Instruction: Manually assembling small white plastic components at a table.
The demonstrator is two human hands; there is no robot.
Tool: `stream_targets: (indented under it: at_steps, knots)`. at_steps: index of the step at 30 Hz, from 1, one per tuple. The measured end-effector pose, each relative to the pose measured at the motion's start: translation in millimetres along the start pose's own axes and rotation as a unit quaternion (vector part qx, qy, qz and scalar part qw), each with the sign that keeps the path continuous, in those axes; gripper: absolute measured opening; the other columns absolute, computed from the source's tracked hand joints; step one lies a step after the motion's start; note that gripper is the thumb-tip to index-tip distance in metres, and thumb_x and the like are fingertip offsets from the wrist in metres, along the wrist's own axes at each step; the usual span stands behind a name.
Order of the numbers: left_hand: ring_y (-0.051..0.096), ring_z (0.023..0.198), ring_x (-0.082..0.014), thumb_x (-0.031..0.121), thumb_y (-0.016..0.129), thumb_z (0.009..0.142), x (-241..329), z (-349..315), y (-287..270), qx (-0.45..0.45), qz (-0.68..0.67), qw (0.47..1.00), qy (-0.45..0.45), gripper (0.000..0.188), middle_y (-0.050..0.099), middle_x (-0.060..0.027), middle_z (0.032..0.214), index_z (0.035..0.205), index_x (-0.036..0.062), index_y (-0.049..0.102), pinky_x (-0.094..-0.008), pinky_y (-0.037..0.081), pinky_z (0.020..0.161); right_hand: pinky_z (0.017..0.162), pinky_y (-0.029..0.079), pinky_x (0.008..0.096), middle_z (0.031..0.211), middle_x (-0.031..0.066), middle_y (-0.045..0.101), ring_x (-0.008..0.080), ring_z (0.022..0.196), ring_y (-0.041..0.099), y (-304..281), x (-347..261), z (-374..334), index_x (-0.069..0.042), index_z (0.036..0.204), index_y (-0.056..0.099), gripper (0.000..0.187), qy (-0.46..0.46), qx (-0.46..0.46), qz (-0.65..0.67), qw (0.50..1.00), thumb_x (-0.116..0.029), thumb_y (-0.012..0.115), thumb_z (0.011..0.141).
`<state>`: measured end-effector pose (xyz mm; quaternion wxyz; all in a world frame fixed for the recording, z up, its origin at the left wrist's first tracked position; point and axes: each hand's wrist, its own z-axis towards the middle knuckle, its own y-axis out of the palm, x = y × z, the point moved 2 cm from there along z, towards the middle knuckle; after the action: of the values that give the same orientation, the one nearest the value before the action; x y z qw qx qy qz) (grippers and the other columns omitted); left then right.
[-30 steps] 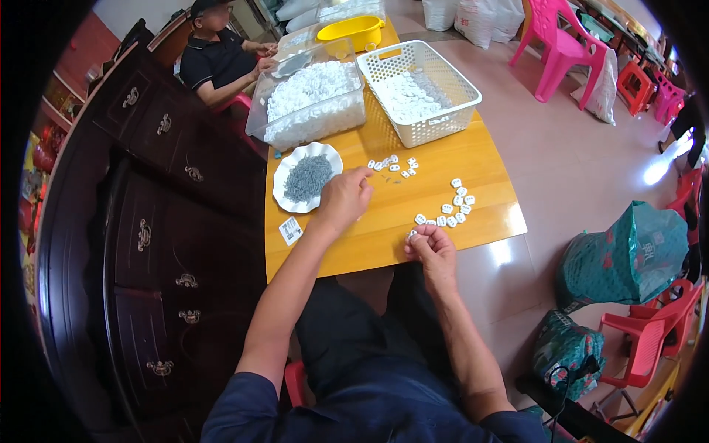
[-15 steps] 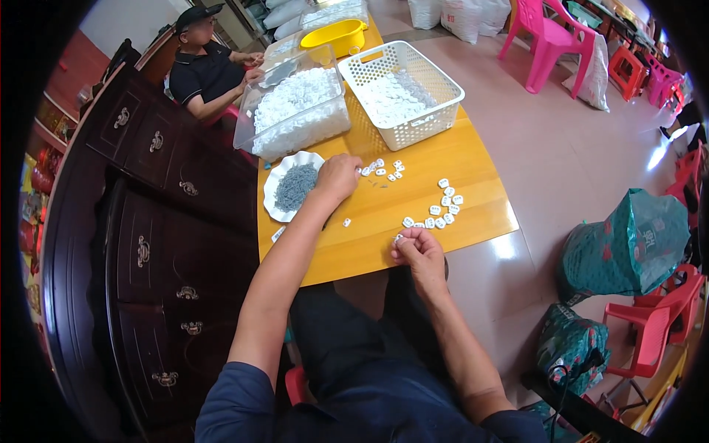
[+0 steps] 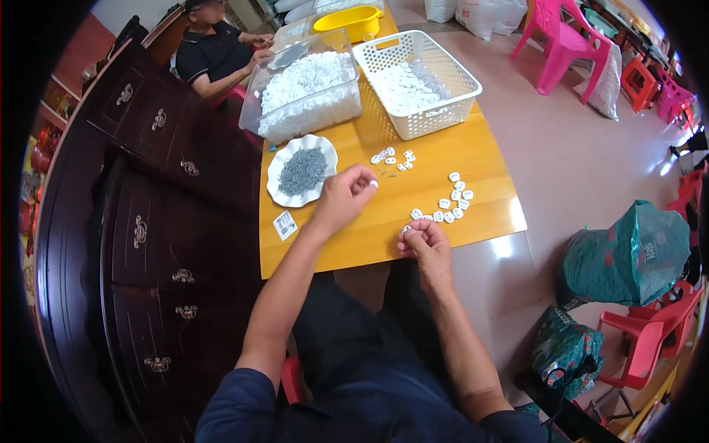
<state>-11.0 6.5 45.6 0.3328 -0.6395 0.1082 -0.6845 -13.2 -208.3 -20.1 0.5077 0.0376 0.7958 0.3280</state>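
- The left hand (image 3: pixel 344 199), above the yellow wooden table (image 3: pixel 354 247), has thumb and fingertip pinched on a small white piece (image 3: pixel 374 185).
- The right hand (image 3: pixel 427 249), near the table's front edge, clamps thumb and fingers on a rounded white tile (image 3: pixel 405 230).
- Beyond it, similar white tiles (image 3: pixel 456 196) lie in a curve.
- Thin grey pins (image 3: pixel 303 171) fill a white scalloped dish (image 3: pixel 274 179) beside the left hand.

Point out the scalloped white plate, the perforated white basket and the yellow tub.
Scalloped white plate (image 3: pixel 272 174): head view, on its left rim.
Perforated white basket (image 3: pixel 441 117): head view, on its near wall.
Yellow tub (image 3: pixel 354 31): head view, on its near wall.
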Motion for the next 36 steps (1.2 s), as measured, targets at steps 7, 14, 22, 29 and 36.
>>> stream_targets:
  at_steps: [7,14,22,29,36]
  knots:
    - [0.055,0.071,-0.0012,0.004,0.069,0.094,-9,-69,22,-0.011,-0.174,0.984,-0.026,0.015,0.063,0.0039,0.083,0.108,0.0004,0.067,-0.0197,0.048,0.064,0.071,0.055,0.0252,0.092,0.0060,0.069,0.0113,0.076,0.065,0,0,0,-0.003,0.110,0.059,0.014,0.000,0.003,-0.016,1.000,-0.009,0.064,0.098]
    - [0.063,0.078,-0.0059,0.002,0.065,0.098,10,-102,69,-0.039,-0.366,0.927,-0.067,0.014,0.068,-0.0018,0.094,0.111,-0.0005,0.062,-0.0207,0.053,0.071,0.073,0.055,0.0254,0.092,0.0071,0.068,0.0133,0.079,0.066,-2,-4,-1,-0.004,0.109,0.060,0.014,-0.010,0.031,0.067,0.997,-0.010,0.065,0.098]
    - [0.054,0.069,-0.0022,-0.001,0.068,0.092,28,-127,110,-0.017,-0.271,0.961,-0.046,0.007,0.061,0.0031,0.081,0.097,0.0013,0.065,-0.0195,0.046,0.062,0.077,0.057,0.0298,0.094,0.0073,0.069,0.0173,0.086,0.067,-3,-8,-4,-0.007,0.108,0.061,0.012,0.005,0.051,0.155,0.987,-0.011,0.065,0.098]
    - [0.059,0.069,-0.0078,-0.004,0.069,0.088,39,-123,96,-0.058,-0.182,0.980,0.058,0.015,0.064,-0.0023,0.083,0.103,-0.0005,0.069,-0.0209,0.048,0.061,0.079,0.055,0.0288,0.095,0.0062,0.069,0.0169,0.087,0.068,-11,-9,-2,-0.008,0.112,0.059,0.015,0.014,0.021,0.167,0.986,-0.013,0.064,0.099]
    - [0.065,0.075,-0.0127,-0.003,0.070,0.089,37,-123,91,-0.063,-0.168,0.980,0.085,0.016,0.069,-0.0069,0.089,0.105,0.0001,0.070,-0.0260,0.053,0.066,0.079,0.055,0.0283,0.096,0.0058,0.068,0.0164,0.088,0.068,-13,-9,0,-0.008,0.111,0.059,0.015,0.029,0.002,0.164,0.986,-0.014,0.065,0.098]
